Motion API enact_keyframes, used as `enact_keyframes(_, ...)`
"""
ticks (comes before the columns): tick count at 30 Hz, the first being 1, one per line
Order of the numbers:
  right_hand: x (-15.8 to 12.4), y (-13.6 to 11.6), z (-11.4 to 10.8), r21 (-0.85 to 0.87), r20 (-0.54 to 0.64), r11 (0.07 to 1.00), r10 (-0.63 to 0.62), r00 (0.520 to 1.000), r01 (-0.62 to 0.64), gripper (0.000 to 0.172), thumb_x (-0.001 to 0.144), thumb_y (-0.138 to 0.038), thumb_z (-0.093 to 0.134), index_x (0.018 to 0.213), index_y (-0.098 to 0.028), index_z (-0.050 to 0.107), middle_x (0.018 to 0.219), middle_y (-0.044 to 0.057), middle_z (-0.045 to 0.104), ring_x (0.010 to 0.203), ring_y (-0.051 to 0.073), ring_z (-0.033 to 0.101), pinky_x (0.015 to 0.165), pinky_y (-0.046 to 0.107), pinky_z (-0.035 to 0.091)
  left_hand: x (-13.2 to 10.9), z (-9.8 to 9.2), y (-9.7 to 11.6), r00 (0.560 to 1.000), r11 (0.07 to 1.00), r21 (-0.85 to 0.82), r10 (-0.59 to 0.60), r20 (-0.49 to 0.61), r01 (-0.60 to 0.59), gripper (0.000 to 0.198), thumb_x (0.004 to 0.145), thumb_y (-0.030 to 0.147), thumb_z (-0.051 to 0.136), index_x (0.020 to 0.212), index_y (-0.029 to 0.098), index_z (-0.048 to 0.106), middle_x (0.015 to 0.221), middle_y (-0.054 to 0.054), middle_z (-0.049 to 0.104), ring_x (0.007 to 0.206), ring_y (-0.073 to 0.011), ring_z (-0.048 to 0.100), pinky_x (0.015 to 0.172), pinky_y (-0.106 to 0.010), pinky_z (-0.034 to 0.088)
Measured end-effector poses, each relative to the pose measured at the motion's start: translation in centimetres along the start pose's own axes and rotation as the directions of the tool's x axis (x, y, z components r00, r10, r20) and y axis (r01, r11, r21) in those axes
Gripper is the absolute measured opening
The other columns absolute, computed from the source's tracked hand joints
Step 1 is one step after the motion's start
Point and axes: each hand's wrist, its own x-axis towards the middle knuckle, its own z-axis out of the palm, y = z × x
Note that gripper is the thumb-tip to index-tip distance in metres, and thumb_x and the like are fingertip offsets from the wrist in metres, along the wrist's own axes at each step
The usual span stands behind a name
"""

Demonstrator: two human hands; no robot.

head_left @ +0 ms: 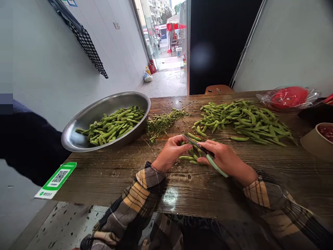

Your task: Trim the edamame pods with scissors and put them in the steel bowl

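My right hand [221,156] is closed round a pair of scissors [212,163] with a pale green handle, the blades pointing up and left. At the blade tips, my left hand [173,151] pinches a green soybean pod, mostly hidden by the fingers. A few loose pods [187,158] lie on the table under and between both hands. Right of them spreads a large heap of pods [249,119]. Beyond my left hand lies a pile of cut stems and trimmings [166,123]. A steel basin [78,139] to the left holds many pods.
The wooden table [117,180] carries a green QR code card [58,178] at its left edge. Toward the right stand a red item in clear plastic [290,97] and a paper tub [314,142] with reddish contents. Beyond the table is a glass doorway [149,27].
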Motion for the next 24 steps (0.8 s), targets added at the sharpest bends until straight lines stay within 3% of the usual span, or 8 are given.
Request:
enact_keyframes(4, 0.0, 0.4, -0.1, -0.018, -0.09, 0.998, 0.051, 0.995, -0.052, 0.041, 0.085, -0.041, 0.062, 0.117, -0.017, 0.059, 0.104, 0.011, 0.067, 0.092, 0.026, 0.065, 0.077, 0.038, 0.052, 0.0, -0.2, 0.4, 0.999, 0.999, -0.017, -0.029, -0.046, 0.028, 0.025, 0.066, 0.028, 0.079, 0.077, 0.015, 0.061, 0.064, 0.005, 0.05, 0.05, -0.0028, 0.039, 0.046, -0.018, 0.029)
enact_keyframes(7, 0.1, 0.5, -0.4, -0.011, -0.143, 0.997, 0.077, 0.987, -0.079, 0.043, 0.083, -0.042, 0.064, 0.119, -0.019, 0.059, 0.106, 0.01, 0.066, 0.092, 0.026, 0.065, 0.077, 0.038, 0.053, 0.1, -0.5, 0.6, 0.996, 0.996, -0.076, -0.061, -0.062, 0.056, 0.028, 0.067, 0.03, 0.077, 0.08, 0.015, 0.057, 0.062, 0.005, 0.05, 0.048, -0.0031, 0.039, 0.042, -0.017, 0.024)
enact_keyframes(11, 0.0, 0.2, -0.6, -0.021, -0.096, 0.996, 0.083, 0.992, -0.086, 0.05, 0.081, -0.044, 0.066, 0.123, -0.02, 0.055, 0.103, 0.008, 0.064, 0.08, 0.021, 0.065, 0.069, 0.034, 0.052, 0.2, -0.6, 0.7, 0.996, 0.989, -0.139, -0.066, -0.06, 0.058, 0.028, 0.069, 0.028, 0.075, 0.082, 0.014, 0.055, 0.073, 0.0, 0.061, 0.051, -0.0038, 0.044, 0.043, -0.016, 0.026)
enact_keyframes(15, 0.0, -0.3, -0.5, -0.063, -0.052, 0.995, 0.073, 0.996, -0.076, 0.052, 0.081, -0.047, 0.065, 0.124, -0.02, 0.053, 0.1, 0.006, 0.062, 0.07, 0.018, 0.061, 0.061, 0.031, 0.049, 0.1, -0.4, 0.5, 0.998, 0.983, -0.177, -0.062, -0.027, 0.056, 0.028, 0.069, 0.028, 0.076, 0.082, 0.014, 0.055, 0.072, 0.0, 0.062, 0.05, -0.004, 0.045, 0.043, -0.016, 0.027)
enact_keyframes(24, 0.0, -0.5, -0.2, -0.099, -0.053, 0.995, 0.02, 0.998, -0.025, 0.047, 0.083, -0.044, 0.064, 0.123, -0.021, 0.054, 0.102, 0.007, 0.063, 0.079, 0.021, 0.065, 0.062, 0.03, 0.05, -0.2, 0.2, 0.1, 0.997, 0.984, -0.159, -0.075, 0.026, 0.078, 0.029, 0.067, 0.029, 0.079, 0.08, 0.014, 0.058, 0.073, 0.0, 0.062, 0.062, -0.0069, 0.054, 0.053, -0.016, 0.039)
